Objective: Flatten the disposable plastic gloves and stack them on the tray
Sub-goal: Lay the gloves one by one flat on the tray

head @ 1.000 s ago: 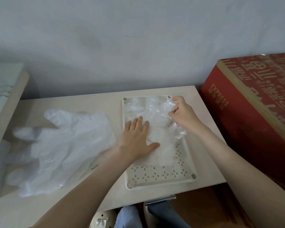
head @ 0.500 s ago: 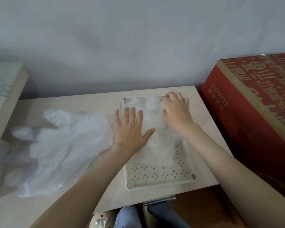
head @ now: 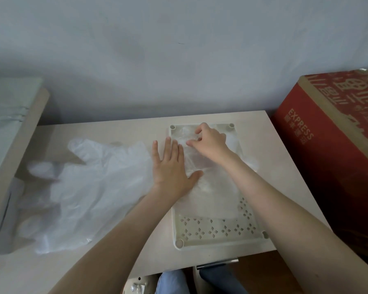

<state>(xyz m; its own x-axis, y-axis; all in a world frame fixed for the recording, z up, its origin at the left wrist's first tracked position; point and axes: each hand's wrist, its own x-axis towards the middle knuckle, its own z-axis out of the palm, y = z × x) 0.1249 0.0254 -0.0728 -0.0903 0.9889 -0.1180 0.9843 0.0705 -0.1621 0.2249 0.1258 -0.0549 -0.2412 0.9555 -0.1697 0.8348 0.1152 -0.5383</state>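
Fingers (head: 168, 148) of the left hand (head: 172, 168) lie straight and spread, pressing the glove (head: 217, 194) flat on the tray (head: 219, 244); the right hand (head: 210, 143) pinches its film just beyond them. Pulling too hard could drag the thin sheet askew or rumple it. How many gloves lie beneath is unclear; the pile (head: 89, 187) leftward on the table (head: 119, 129) blurs together.

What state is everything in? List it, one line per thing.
Left hand: flat, fingers straight, pressing the glove onto the tray.
Right hand: fingers curled, pinching the glove near the tray's far end.
Glove: spread on the tray, wrinkled at the pinch.
Tray: flat on the table, near end uncovered.
Pile: loose gloves on the table, left of the tray, not flattened.
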